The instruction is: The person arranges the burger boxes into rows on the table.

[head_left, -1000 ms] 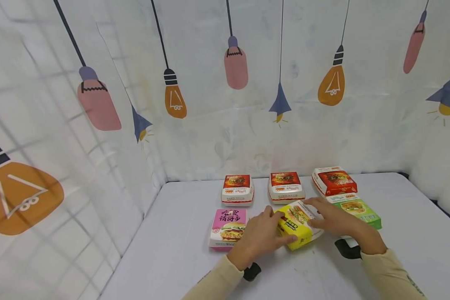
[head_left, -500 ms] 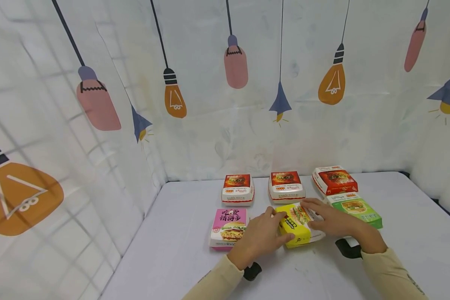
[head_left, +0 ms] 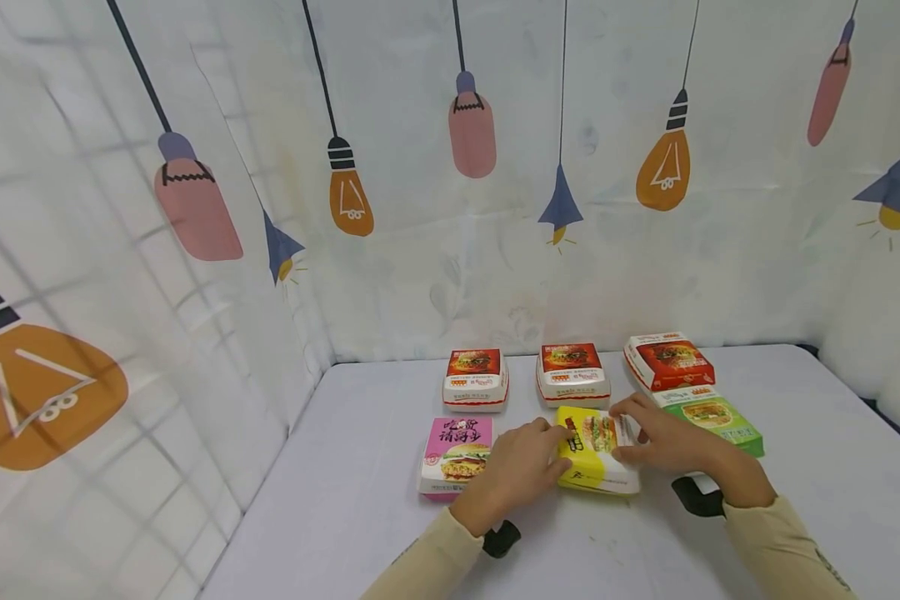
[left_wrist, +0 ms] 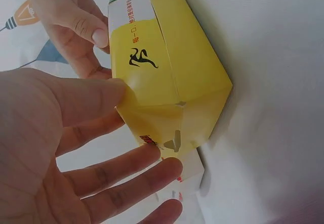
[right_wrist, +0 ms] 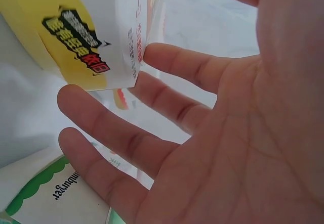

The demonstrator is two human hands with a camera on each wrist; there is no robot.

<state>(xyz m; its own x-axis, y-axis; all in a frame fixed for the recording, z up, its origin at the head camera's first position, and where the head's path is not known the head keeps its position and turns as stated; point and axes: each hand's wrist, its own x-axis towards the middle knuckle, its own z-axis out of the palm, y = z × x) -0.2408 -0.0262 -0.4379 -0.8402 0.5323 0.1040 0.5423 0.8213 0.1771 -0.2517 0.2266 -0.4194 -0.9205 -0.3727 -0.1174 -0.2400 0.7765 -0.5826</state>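
A yellow-and-white burger box [head_left: 596,446] sits on the table between both hands, its front side facing the near edge. My left hand [head_left: 523,467] touches its left side, with the thumb [left_wrist: 96,97] at one corner and the other fingers spread fairly straight. On the opposite side is my right hand [head_left: 671,442]. In the right wrist view, extended fingertips [right_wrist: 154,54] reach the box's white corner, while the lower fingers lie apart below it. A pink burger box [head_left: 457,454] is just left of the left hand. Partly behind the right hand lies a green burger box [head_left: 712,417].
Along the back of the table [head_left: 330,483] stand three red-and-white burger boxes: one at left [head_left: 475,379], a middle box [head_left: 572,375] and a tilted right box [head_left: 669,360]. A lamp-patterned cloth [head_left: 420,275] hangs behind them.
The yellow burger box has turned from a slanted position to nearly square with the table. Both hands have shifted slightly along its sides. The other boxes stay put.
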